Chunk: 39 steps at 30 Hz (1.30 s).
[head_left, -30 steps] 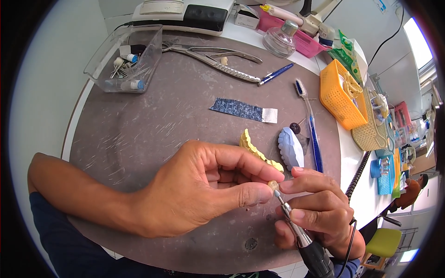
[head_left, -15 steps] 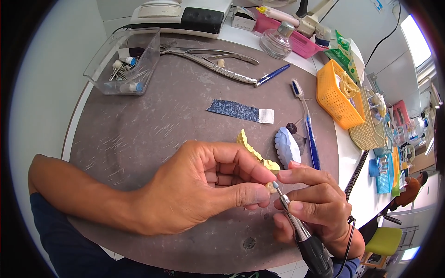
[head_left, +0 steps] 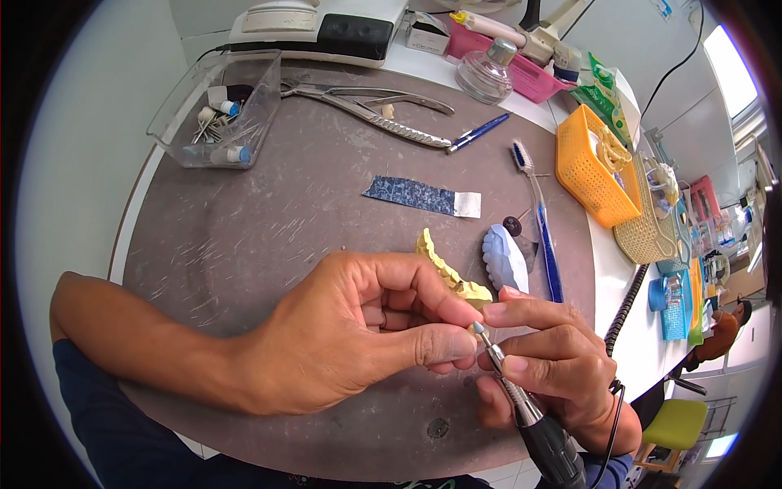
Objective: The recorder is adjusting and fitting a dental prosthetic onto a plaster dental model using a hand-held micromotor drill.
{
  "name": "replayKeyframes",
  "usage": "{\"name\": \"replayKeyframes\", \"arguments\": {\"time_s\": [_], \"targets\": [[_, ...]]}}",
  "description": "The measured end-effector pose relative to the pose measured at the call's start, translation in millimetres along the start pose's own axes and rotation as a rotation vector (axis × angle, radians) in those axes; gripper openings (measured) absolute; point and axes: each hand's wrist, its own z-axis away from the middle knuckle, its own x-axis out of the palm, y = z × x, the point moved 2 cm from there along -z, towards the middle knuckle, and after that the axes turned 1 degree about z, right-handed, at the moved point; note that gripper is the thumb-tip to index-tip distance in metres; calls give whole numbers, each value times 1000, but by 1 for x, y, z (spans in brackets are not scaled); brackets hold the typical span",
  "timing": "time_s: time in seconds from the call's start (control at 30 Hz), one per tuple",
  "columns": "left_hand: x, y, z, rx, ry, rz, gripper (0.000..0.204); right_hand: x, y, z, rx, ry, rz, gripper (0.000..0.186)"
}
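My right hand [head_left: 558,359] grips a black and silver rotary handpiece [head_left: 533,416]. Its small grey-blue pointed bur [head_left: 477,328] is at the fingertips of my left hand [head_left: 366,334]. Between the thumb and forefinger of that left hand is a small tooth-coloured dental crown, now almost wholly covered by the fingers. Whether the bur touches it cannot be made out. Just beyond my fingers lie a yellow dental cast [head_left: 444,269] and a pale blue dental cast [head_left: 505,259].
A strip of blue patterned abrasive paper [head_left: 411,194], a blue toothbrush [head_left: 547,236], a pen [head_left: 479,133] and metal calipers [head_left: 375,118] lie on the brown work surface. A clear bin of burs [head_left: 216,138] stands far left, a glass bottle [head_left: 489,72] at the back, an orange basket [head_left: 599,175] at right.
The bur and handpiece have shifted slightly left, with my right fingers closer to the left thumb. The crown, visible beside the bur before, is now mostly covered.
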Motion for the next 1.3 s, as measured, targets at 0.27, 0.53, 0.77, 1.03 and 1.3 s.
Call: {"name": "replayKeyframes", "arguments": {"time_s": [0.27, 0.53, 0.77, 1.03, 1.3], "targets": [[3, 4, 2, -13, 20, 3, 11, 0, -2, -2, -1, 6, 5, 35], [2, 2, 0, -15, 17, -3, 11, 0, 0, 0, -8, 13, 2, 33], [1, 2, 0, -14, 13, 5, 11, 0, 1, 0, 10, 17, -17, 33], [1, 2, 0, -14, -7, -22, 11, -1, 0, -1, 0, 5, -5, 33], [2, 4, 0, -30, 23, -50, 13, -2, 3, 1, 32, 8, -57, 38]]}}
